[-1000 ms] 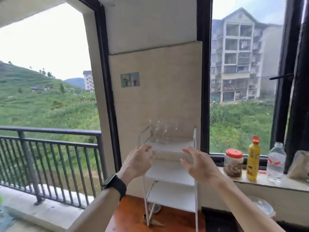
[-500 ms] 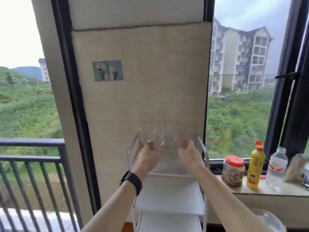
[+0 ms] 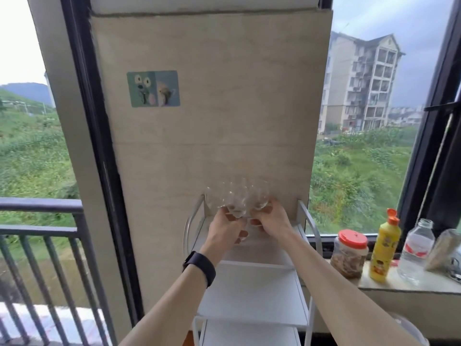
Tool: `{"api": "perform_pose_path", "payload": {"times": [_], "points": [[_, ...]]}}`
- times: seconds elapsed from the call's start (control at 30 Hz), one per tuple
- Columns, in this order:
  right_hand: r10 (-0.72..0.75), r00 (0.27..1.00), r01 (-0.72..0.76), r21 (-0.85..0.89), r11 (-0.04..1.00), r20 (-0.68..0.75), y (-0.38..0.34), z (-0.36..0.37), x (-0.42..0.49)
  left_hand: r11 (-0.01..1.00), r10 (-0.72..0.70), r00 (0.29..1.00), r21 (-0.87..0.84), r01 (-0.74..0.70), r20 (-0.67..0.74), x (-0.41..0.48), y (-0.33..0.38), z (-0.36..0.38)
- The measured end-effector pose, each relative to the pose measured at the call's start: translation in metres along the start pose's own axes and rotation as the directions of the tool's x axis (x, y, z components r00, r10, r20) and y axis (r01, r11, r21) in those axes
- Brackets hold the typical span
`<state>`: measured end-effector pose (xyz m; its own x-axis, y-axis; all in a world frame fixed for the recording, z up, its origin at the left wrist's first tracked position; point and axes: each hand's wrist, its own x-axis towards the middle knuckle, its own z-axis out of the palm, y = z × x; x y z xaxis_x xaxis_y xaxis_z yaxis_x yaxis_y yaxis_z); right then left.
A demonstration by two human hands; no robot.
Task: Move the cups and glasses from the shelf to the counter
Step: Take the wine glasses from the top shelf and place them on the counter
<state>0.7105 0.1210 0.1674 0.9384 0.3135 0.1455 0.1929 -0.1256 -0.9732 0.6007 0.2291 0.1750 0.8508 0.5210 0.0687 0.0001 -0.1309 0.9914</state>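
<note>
Three clear stemmed glasses stand close together at the back of the top tier of a white metal shelf (image 3: 259, 258): a left glass (image 3: 212, 199), a middle glass (image 3: 237, 203) and a right glass (image 3: 260, 197). My left hand (image 3: 225, 231), with a black watch on its wrist, is closed around the stem of the middle glass. My right hand (image 3: 270, 221) is closed around the lower part of the right glass. The stems and feet are hidden behind my fingers.
A window ledge (image 3: 411, 285) at right carries a red-lidded jar (image 3: 349, 253), a yellow bottle (image 3: 384, 248), a clear water bottle (image 3: 416, 253) and a bag. A beige wall panel stands behind the shelf. A dark balcony railing (image 3: 40, 206) is at left.
Both hands have reached forward from the shelf's front to the glasses and closed on them. My head has moved closer, so the shelf looks larger.
</note>
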Motion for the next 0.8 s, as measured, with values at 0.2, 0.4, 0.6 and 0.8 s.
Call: {"api": "perform_pose_path", "payload": {"times": [0.2,0.4,0.6,0.8], "points": [[-0.042,0.996,0.045,0.032,0.998,-0.08,-0.004,-0.007,-0.018,0.997,0.071,0.997,-0.034,-0.071,0.023,-0.009,-0.001,-0.006],[-0.105,0.99,0.115,0.098,0.989,-0.096,-0.027,-0.026,-0.056,0.982,0.171,0.983,-0.087,-0.166,0.065,-0.028,0.012,-0.027],[-0.173,0.984,0.176,0.225,0.958,-0.033,-0.047,-0.053,-0.108,0.96,0.28,0.947,-0.033,-0.278,0.158,-0.048,0.042,-0.038],[-0.197,0.976,0.213,0.22,0.952,-0.093,-0.03,-0.115,-0.181,0.948,0.309,0.878,-0.052,-0.313,0.366,-0.093,0.05,0.008]]}}
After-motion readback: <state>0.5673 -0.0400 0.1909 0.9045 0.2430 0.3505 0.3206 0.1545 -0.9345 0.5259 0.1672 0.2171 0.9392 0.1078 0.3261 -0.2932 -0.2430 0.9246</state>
